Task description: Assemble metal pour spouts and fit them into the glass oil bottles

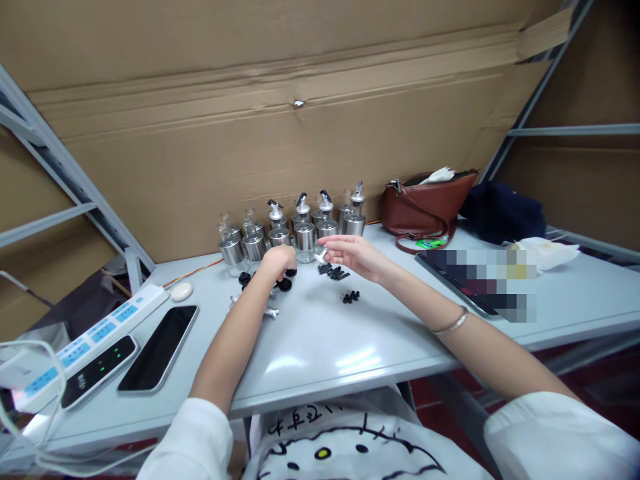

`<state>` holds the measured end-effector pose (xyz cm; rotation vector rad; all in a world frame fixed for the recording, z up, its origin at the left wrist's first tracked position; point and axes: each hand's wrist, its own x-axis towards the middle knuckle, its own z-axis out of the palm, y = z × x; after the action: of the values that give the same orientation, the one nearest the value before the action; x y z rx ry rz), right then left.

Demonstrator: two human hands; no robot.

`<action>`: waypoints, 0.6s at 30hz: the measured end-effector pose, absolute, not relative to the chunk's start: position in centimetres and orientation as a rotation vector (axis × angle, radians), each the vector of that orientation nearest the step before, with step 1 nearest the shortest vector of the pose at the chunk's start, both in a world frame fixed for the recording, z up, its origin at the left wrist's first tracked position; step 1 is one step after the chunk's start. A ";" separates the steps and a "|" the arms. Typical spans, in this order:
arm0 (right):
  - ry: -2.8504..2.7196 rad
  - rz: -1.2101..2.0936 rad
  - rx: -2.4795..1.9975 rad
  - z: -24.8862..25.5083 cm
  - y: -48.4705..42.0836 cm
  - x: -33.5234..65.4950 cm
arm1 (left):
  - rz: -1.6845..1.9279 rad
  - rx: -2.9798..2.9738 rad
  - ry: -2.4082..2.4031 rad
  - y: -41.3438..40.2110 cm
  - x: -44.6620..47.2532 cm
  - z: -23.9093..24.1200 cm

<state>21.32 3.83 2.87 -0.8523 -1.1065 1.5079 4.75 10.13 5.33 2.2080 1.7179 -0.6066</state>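
My right hand (354, 256) pinches a small silver pourer spout (321, 255) between thumb and fingers, just above the table. Fingers curled downward, my left hand (281, 261) is closed over a group of round black stoppers (284, 285); what it grips is hidden. More silver spouts (271, 313) lie beside my left forearm. Flat black lever pieces (335, 272) are under my right hand, and a small cluster of black plugs (351, 297) lies nearer me. Behind both hands stand several glass bottles with steel sleeves (304, 236), some topped with silver-and-black pourers (302, 203).
At the left are a power strip (107, 333), a black-faced device (100, 370), a phone (159, 348) and a round white case (181, 291). On the right, a brown bag (430, 207) stands behind a dark tablet-like device (450, 283). Cardboard (200, 160) walls the back.
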 end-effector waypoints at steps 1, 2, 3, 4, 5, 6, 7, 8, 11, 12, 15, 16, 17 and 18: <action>-1.104 1.510 -0.853 2.9 3.9 21.4 | -0.597 2.218 1.712 10.1 4.8 5.3; -1.100 1.513 -0.852 2.9 3.9 21.4 | -0.583 2.227 1.704 10.0 4.8 5.4; -1.093 1.516 -0.848 2.9 3.9 21.4 | -0.559 2.239 1.692 10.0 4.8 5.5; -1.085 1.517 -0.842 2.9 4.0 21.5 | -0.528 2.251 1.676 9.9 4.8 5.7; -1.078 1.514 -0.834 3.0 4.0 21.5 | -0.489 2.264 1.653 9.7 4.6 6.1; -1.073 1.509 -0.825 3.0 4.0 21.5 | -0.442 2.278 1.623 9.5 4.4 6.7; -1.064 1.497 -0.811 3.0 4.0 21.6 | -0.392 2.292 1.588 9.3 4.0 7.3; -1.052 1.481 -0.795 3.1 4.1 21.6 | -0.343 2.303 1.547 9.0 3.6 8.1; -1.018 1.432 -0.742 3.2 4.1 21.8 | -0.182 2.331 1.420 7.9 2.1 10.6; -1.018 1.426 -0.725 3.3 4.1 21.8 | -0.077 2.316 1.320 7.5 1.6 11.3; -1.056 1.433 -0.659 3.4 3.8 21.7 | 0.178 2.270 1.061 6.3 0.7 12.7; -1.074 1.436 -0.630 3.4 3.7 21.7 | 0.240 2.260 1.013 6.0 0.5 13.0; -1.092 1.435 -0.600 3.5 3.6 21.6 | 0.290 2.252 0.982 5.7 0.5 13.2; -1.110 1.431 -0.574 3.5 3.5 21.6 | 0.327 2.243 0.961 5.4 0.5 13.3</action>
<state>21.60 3.49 3.50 -0.5742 -1.1097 1.4308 0.51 5.43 13.30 2.2425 0.9605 0.3272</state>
